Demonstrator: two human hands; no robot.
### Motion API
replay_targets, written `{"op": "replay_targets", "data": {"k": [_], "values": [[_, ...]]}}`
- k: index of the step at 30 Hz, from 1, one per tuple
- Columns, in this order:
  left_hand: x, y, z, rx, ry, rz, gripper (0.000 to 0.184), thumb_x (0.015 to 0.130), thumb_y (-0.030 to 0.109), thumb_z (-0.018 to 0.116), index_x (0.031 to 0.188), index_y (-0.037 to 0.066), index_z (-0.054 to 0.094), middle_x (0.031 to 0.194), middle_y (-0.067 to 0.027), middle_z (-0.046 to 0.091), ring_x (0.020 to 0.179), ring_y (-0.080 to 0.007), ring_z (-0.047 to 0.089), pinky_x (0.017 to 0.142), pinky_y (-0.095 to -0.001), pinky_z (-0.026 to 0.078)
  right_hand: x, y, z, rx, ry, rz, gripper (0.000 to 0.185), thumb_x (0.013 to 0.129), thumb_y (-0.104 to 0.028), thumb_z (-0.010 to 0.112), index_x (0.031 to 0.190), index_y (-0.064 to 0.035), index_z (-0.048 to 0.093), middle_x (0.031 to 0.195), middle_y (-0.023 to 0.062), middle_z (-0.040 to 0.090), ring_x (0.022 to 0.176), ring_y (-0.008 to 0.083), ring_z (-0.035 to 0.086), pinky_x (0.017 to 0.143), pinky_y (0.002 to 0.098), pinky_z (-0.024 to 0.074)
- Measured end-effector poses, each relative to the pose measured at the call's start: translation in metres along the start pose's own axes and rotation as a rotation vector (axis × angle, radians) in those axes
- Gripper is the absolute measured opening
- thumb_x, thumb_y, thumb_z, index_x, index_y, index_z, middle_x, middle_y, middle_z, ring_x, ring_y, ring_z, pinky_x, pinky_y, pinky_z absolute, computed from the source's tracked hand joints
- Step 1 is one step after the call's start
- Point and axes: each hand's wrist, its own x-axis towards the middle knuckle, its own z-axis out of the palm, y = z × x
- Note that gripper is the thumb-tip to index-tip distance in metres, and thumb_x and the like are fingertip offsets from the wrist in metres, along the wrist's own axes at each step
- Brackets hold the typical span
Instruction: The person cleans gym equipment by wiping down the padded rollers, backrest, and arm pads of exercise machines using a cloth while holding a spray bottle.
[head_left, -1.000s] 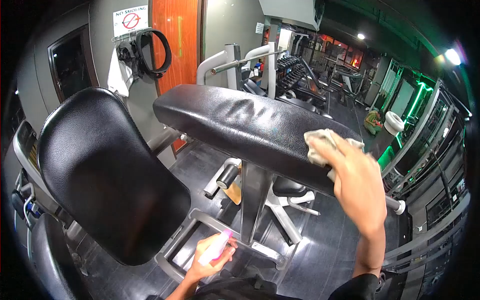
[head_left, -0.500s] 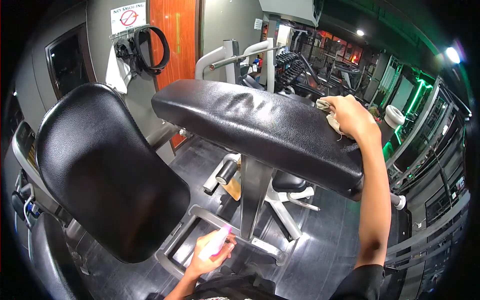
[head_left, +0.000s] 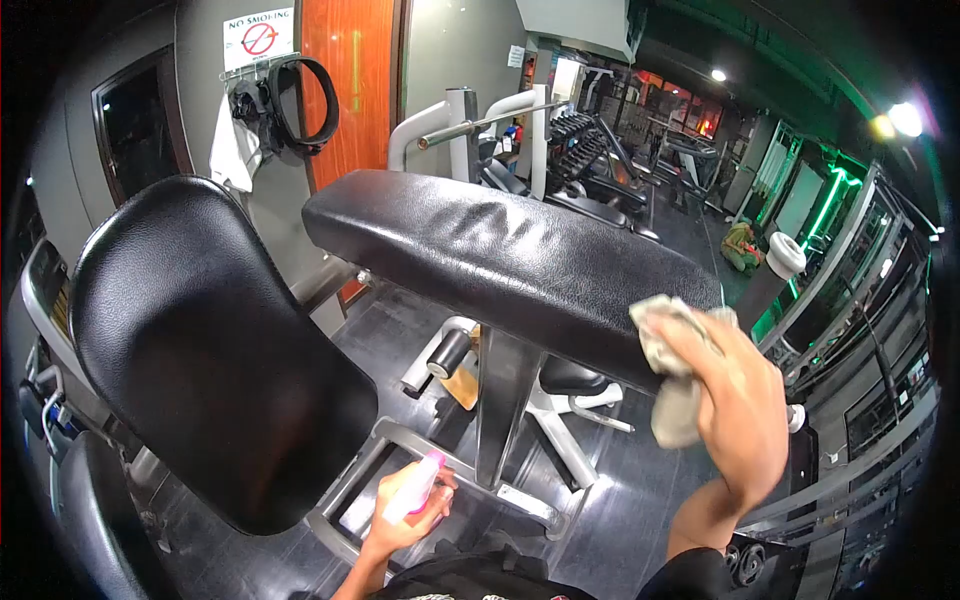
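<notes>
A light-coloured cloth (head_left: 668,340) is bunched under the fingers of my right hand (head_left: 742,400), against the right end of a long black padded bench (head_left: 480,235). Part of the cloth hangs below the pad's edge. Low in front of my body, my left hand (head_left: 405,515) is wrapped round a small white bottle with a pink top (head_left: 415,488), held tilted. To the left stands a black padded backrest (head_left: 210,340), apart from both hands.
A grey metal post and frame (head_left: 508,410) support the long pad over a dark floor. Behind it are a bar (head_left: 480,125) on uprights and racks of dumbbells (head_left: 580,140). A white towel (head_left: 232,145) and a black belt (head_left: 305,105) hang on the left wall.
My right hand has moved with the cloth from the pad's far top edge towards me, to its near right end. The left hand with the bottle has barely shifted.
</notes>
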Motion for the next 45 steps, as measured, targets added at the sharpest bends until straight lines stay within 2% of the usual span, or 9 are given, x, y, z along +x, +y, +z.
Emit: {"op": "replay_targets", "data": {"k": [3,8,11,19,25,29,33,40,45], "values": [[0.004,0.001,0.001,0.000,0.009,0.019,0.015,0.084,-0.004,0.063,0.099,-0.005,0.061,0.081,-0.0090,0.064,0.059,-0.0111,0.062,0.054,-0.0233,0.050,-0.013,-0.005,-0.010,0.119,0.069,-0.064,0.037,0.069,-0.003,0.057,0.102,-0.0107,0.071,0.095,0.0178,0.068,0.082,0.0313,0.068,0.068,0.0337,0.0550],[0.008,0.010,0.001,0.036,0.057,0.079,0.013,0.084,-0.004,0.063,0.096,-0.005,0.060,0.075,-0.0076,0.063,0.058,-0.0106,0.061,0.054,-0.0230,0.049,-0.018,0.003,0.041,0.125,0.452,0.223,0.054,0.069,0.012,0.045,0.115,-0.0083,0.066,0.121,0.0230,0.059,0.114,0.0356,0.057,0.097,0.0395,0.0449],[0.004,0.003,-0.001,0.009,0.099,0.037,0.012,0.084,-0.004,0.063,0.095,-0.006,0.060,0.076,-0.0078,0.063,0.058,-0.0107,0.061,0.054,-0.0230,0.048,-0.042,0.004,0.101,-0.183,0.646,0.063,0.048,0.071,0.010,0.050,0.111,-0.0105,0.068,0.125,0.0207,0.058,0.120,0.0401,0.052,0.103,0.0524,0.0384],[-0.012,-0.009,-0.006,0.082,0.199,0.069,0.016,0.085,-0.005,0.061,0.101,-0.005,0.059,0.078,-0.0090,0.064,0.059,-0.0114,0.062,0.055,-0.0237,0.049,-0.037,-0.048,0.202,0.024,0.474,-0.021,0.050,0.071,-0.004,0.054,0.110,-0.0291,0.072,0.132,0.0126,0.057,0.130,0.0357,0.044,0.110,0.0523,0.0256],[-0.021,-0.018,-0.009,0.010,0.280,0.009,0.019,0.085,-0.005,0.060,0.103,-0.006,0.059,0.084,-0.0106,0.064,0.061,-0.0121,0.063,0.056,-0.0241,0.050,0.028,-0.095,0.218,0.019,0.503,-0.193,0.033,0.084,-0.023,0.060,0.116,-0.0314,0.068,0.127,0.0030,0.061,0.122,0.0198,0.054,0.104,0.0421,0.0325],[-0.024,-0.020,-0.010,0.046,0.304,0.011,0.018,0.085,-0.005,0.060,0.102,-0.006,0.058,0.084,-0.0106,0.065,0.061,-0.0121,0.063,0.056,-0.0243,0.050,0.082,-0.129,0.233,0.202,0.532,-0.351,0.032,0.081,-0.024,0.060,0.111,-0.0174,0.069,0.125,0.0079,0.060,0.122,0.0244,0.051,0.106,0.0452,0.0345],[-0.024,-0.023,-0.012,0.079,0.323,0.020,0.017,0.085,-0.004,0.060,0.102,-0.006,0.058,0.084,-0.0105,0.064,0.060,-0.0119,0.062,0.056,-0.0242,0.049,0.140,-0.171,0.282,0.157,0.429,-0.549,0.035,0.079,-0.019,0.056,0.109,-0.0063,0.067,0.132,0.0148,0.053,0.130,0.0316,0.041,0.112,0.0491,0.0259],[-0.028,-0.026,-0.008,0.026,0.361,-0.011,0.017,0.086,-0.004,0.059,0.103,-0.006,0.057,0.084,-0.0110,0.064,0.060,-0.0122,0.063,0.056,-0.0244,0.050,0.188,-0.204,0.312,-0.134,0.344,-0.800,0.035,0.083,-0.025,0.054,0.110,-0.0060,0.064,0.134,0.0144,0.050,0.131,0.0317,0.039,0.112,0.0501,0.0225],[-0.029,-0.021,0.003,0.062,0.364,0.014,0.017,0.086,-0.005,0.059,0.103,-0.007,0.057,0.083,-0.0108,0.063,0.061,-0.0122,0.063,0.055,-0.0239,0.049,0.177,-0.203,0.311,-0.305,0.310,-0.791,0.037,0.087,-0.026,0.050,0.115,-0.0048,0.063,0.134,0.0146,0.051,0.131,0.0289,0.041,0.114,0.0486,0.0210]]}}
